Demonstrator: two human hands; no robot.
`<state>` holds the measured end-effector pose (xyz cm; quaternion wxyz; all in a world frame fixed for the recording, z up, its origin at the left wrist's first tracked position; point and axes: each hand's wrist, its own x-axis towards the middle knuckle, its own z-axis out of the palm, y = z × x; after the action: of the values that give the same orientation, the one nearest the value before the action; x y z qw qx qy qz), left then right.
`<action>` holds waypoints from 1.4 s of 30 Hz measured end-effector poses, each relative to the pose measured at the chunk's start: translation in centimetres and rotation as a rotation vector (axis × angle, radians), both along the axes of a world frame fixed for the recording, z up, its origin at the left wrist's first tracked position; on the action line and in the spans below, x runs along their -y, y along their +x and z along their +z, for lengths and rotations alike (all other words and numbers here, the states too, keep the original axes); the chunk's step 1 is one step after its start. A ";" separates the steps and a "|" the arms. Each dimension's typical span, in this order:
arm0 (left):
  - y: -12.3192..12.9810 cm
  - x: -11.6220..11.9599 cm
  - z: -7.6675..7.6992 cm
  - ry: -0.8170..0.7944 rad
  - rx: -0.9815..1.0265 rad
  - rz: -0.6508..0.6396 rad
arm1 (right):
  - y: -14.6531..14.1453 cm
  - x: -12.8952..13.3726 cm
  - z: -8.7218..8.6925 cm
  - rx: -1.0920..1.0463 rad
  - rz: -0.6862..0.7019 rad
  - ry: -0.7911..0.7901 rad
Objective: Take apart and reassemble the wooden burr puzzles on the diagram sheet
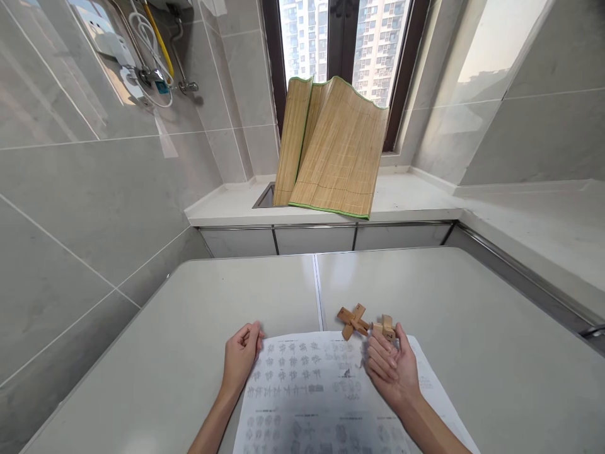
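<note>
My left hand [243,345] rests on the table at the left edge of a printed sheet [283,403], its fingers curled in with nothing visible in them. Small wooden puzzle pieces [388,326] sit between the thumb and forefinger of my right hand [392,366]. The other fingers of that hand curl towards the palm, which partly hides the pieces. Just left of them, on the table past the sheet's top edge, lies a cross of interlocked wooden pieces [353,320] with small marks on it. Rows of small grey diagrams cover the sheet.
The pale table [155,353] has a seam down its middle. Behind it a white counter [416,195] carries a folded bamboo mat [340,151] standing over a sink corner [263,197]. Pipes and a white hose [142,31] hang on the left tiled wall. A window stands behind.
</note>
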<state>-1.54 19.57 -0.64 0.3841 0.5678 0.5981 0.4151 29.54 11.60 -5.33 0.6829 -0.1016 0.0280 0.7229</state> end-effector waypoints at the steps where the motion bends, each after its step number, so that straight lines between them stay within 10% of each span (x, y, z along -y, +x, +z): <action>1: 0.0 0.0 0.0 0.003 -0.001 0.000 | 0.1 -0.1 0.0 0.004 -0.002 -0.004; 16: 1.1 0.6 1.1 0.161 -0.140 -0.023 | -2.3 0.7 1.8 0.773 -0.040 0.035; 24: 7.5 2.4 1.0 0.188 -0.170 -0.433 | -4.1 1.7 -0.1 1.105 0.277 0.239; 33: 11.0 3.2 1.8 -0.229 0.461 -1.083 | -3.7 2.6 1.4 1.150 0.560 0.399; 42: 9.9 2.4 -0.5 -0.279 0.662 -0.865 | -3.3 1.7 3.0 1.063 0.533 0.417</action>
<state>8.36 17.22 -1.14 0.7580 0.5446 0.2075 0.2929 26.27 9.89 -2.34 0.4053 -0.3151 -0.4832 0.7092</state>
